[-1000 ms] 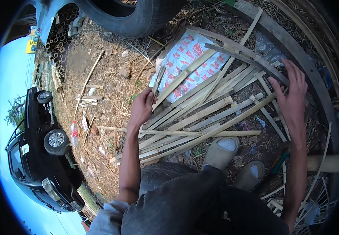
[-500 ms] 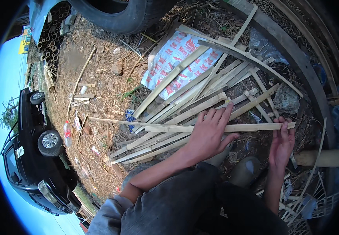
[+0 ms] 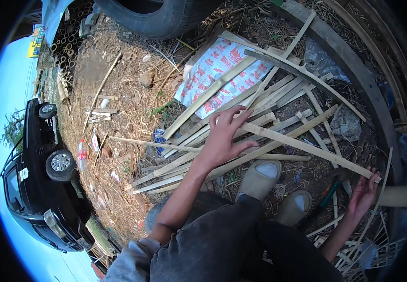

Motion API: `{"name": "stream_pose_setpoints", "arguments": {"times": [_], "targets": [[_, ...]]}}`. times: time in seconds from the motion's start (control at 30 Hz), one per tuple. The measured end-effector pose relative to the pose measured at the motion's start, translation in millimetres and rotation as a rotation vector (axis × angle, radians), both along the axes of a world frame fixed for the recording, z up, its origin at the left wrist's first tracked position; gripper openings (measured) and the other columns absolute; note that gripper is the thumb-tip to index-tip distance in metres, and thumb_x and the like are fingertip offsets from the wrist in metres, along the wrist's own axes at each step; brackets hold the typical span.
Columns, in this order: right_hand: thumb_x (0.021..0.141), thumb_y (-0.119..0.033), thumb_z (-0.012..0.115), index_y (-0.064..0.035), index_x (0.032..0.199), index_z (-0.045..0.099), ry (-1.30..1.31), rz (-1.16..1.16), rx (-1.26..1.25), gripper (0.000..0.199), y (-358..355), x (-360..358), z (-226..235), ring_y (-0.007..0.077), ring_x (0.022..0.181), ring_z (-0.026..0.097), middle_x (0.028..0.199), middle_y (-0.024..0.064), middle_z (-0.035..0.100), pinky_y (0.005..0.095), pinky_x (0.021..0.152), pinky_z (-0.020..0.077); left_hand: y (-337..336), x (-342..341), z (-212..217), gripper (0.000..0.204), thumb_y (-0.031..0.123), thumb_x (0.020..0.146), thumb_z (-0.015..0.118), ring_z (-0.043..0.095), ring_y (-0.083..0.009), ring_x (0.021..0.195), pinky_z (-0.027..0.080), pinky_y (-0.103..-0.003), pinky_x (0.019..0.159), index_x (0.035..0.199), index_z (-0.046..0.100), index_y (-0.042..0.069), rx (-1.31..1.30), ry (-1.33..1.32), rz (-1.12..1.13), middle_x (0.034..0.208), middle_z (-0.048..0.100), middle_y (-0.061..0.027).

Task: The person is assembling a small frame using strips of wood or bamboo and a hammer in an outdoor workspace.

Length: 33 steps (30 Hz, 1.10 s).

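My right hand (image 3: 362, 196) grips the near right end of a long, flat bamboo strip (image 3: 309, 149), fingers and thumb closed round it. That strip slants up and left across the pile of bamboo strips (image 3: 189, 165). At its far end is my left hand (image 3: 224, 137), with fingers spread and curved and the thumb apart. The strip's end lies in the gap between thumb and fingers; whether it touches the skin I cannot tell. Below the strip, a hammer-like tool (image 3: 337, 176) with a dark head and green on its handle lies near my right hand.
My sandalled feet (image 3: 260, 178) are below the strip. A printed white sheet (image 3: 213, 84) lies under strips at the back. A tyre (image 3: 166, 19) is beyond it, a grey stone (image 3: 346, 123) at right. A plastic bottle (image 3: 82, 155) and black car (image 3: 39, 183) are at left.
The held strip has swung from nearly level to a slant, its right end lower and farther right with my right hand. My left hand has moved left and up, its fingers spread wider.
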State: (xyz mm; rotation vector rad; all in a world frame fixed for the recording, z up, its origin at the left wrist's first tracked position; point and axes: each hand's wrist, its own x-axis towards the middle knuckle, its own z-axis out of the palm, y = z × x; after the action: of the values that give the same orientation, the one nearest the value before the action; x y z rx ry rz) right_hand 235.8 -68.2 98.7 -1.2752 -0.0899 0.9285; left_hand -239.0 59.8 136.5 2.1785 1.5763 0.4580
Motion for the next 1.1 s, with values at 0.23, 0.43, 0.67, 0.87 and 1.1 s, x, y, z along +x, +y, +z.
{"name": "stream_pose_setpoints", "arguments": {"times": [0.23, 0.43, 0.67, 0.87, 1.1], "targets": [[0.106, -0.016, 0.06, 0.0089, 0.136, 0.048, -0.072, -0.072, 0.088, 0.041, 58.9, 20.3, 15.6, 0.0283, 0.13, 0.059, 0.136, 0.02, 0.058, 0.0398, 0.118, 0.0474, -5.0, -104.8, -71.1, 0.048, 0.04, 0.088, 0.078, 0.068, -0.0377, 0.101, 0.049, -0.047, 0.091, 0.115, 0.069, 0.001, -0.146, 0.246, 0.256, 0.105, 0.071, -0.0188], [0.106, -0.017, 0.059, 0.0124, 0.137, 0.045, -0.03, -0.024, 0.188, 0.045, 107.3, -8.6, 36.8, 0.0281, 0.134, 0.056, 0.137, 0.0205, 0.056, 0.0385, 0.119, 0.0473, 4.6, -96.0, -55.3, 0.03, 0.03, 0.091, 0.076, 0.067, -0.0387, 0.085, 0.049, -0.047, 0.077, 0.095, 0.069, 0.001, -0.277, 0.223, 0.271, 0.092, 0.07, -0.0169], [0.1, -0.044, 0.069, 0.0169, 0.148, 0.031, -0.028, 0.584, -0.012, 0.086, 213.8, -199.8, 57.9, 0.035, 0.141, 0.047, 0.146, 0.0288, 0.047, 0.0416, 0.118, 0.0408, -37.4, -96.6, 1.8, 0.019, 0.005, 0.093, 0.069, 0.062, -0.0334, 0.077, 0.048, -0.043, 0.069, 0.111, 0.071, 0.001, 0.037, 0.206, 0.282, 0.087, 0.064, -0.0163], [0.099, -0.016, 0.073, -0.0003, 0.126, 0.061, -0.377, 0.543, -0.056, 0.034, 120.8, -195.5, 28.6, 0.0092, 0.096, 0.065, 0.117, 0.0053, 0.067, 0.0219, 0.084, 0.0507, -13.0, -57.6, 97.5, 0.041, -0.005, 0.095, 0.061, 0.058, -0.0229, 0.074, 0.048, -0.035, 0.068, 0.133, 0.067, 0.007, 0.199, 0.193, 0.367, 0.089, 0.057, -0.0116], [0.092, -0.015, 0.073, -0.0012, 0.126, 0.062, -1.406, 0.744, -0.442, 0.038, 47.4, -154.0, -7.0, 0.0377, 0.122, 0.053, 0.126, 0.0187, 0.06, 0.0489, 0.104, 0.042, -28.8, -2.5, 92.2, 0.046, 0.029, 0.106, 0.056, 0.057, -0.0391, 0.098, 0.046, -0.049, 0.09, 0.144, 0.054, 0.002, -0.283, 0.188, 0.19, 0.102, 0.057, -0.0215]]}}
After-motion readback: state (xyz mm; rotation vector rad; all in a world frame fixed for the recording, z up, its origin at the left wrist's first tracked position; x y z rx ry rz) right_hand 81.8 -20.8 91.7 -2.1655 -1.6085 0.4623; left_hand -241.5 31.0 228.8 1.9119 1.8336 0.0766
